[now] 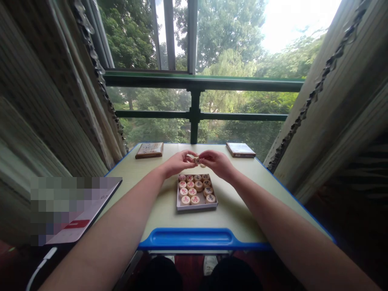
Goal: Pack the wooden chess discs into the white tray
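Note:
My left hand and my right hand meet over the table, beyond a shallow white box. Between their fingertips is a round wooden Chinese chess piece, pinched from both sides; the fingers partly cover it. Just below the right fingers, another pale piece shows in part. The box holds rows of Chinese chess pieces, with red characters on the left and dark ones on the right. Bare box floor shows between the front pieces, left of a dark-lettered piece.
On the pale table, a brown flat box lies at the back left and a whitish flat box at the back right. A blue tray edge runs along the front. A partly blurred screen stands at left, beside a white cable.

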Tool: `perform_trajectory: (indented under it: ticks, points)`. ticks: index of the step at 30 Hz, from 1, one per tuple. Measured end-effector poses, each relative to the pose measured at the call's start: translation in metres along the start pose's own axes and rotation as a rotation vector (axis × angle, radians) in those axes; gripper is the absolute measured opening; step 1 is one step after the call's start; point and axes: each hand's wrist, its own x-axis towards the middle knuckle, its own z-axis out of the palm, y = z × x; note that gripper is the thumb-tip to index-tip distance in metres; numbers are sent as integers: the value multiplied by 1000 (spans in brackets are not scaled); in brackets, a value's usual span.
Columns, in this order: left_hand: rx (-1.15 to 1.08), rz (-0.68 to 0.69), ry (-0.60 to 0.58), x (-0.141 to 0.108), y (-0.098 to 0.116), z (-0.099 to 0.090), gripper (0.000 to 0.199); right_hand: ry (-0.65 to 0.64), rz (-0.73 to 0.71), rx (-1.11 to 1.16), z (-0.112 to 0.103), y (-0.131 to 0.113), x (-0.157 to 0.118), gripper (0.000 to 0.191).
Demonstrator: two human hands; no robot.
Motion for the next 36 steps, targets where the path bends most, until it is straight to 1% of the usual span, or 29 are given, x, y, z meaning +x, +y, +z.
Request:
perform_trajectory:
  ticks: [2, 4, 7, 11, 15, 18, 22, 26, 30, 33, 36]
  points:
    - [9, 4, -1, 1, -1, -1, 45, -11, 7, 10, 0, 1, 0, 20]
    - [4, 1, -1, 2, -4, -1, 41, -24, 21, 14, 1, 2, 1, 19]
    - [-4, -17, -4, 3, -6, -2, 41, -28, 58, 58, 1, 2, 0, 21]
    - [13, -36, 23, 2, -5, -2, 44, -15, 128, 211, -1, -4, -1, 27]
    - [1, -40, 36, 1, -2, -3, 44, -18, 199, 316, -1, -7, -1, 24]
    - [-6, -36, 34, 0, 0, -2, 43, -11, 215, 373, 0, -3, 0, 24]
    - [-13, -31, 43, -1, 1, -2, 43, -24, 195, 327, 2, 2, 0, 26]
    - [-7, -36, 62, 0, 0, -3, 44, -70, 200, 273, 3, 0, -1, 26]
    - [-2, -29, 27, 1, -1, -5, 46, -88, 172, 258, 1, -2, -1, 24]
    - [-1, -29, 1, -1, 0, -5, 46, -74, 150, 235, -1, -2, -1, 23]
    - [10, -23, -22, -3, 3, -3, 46, -61, 126, 212, -1, -4, -2, 32]
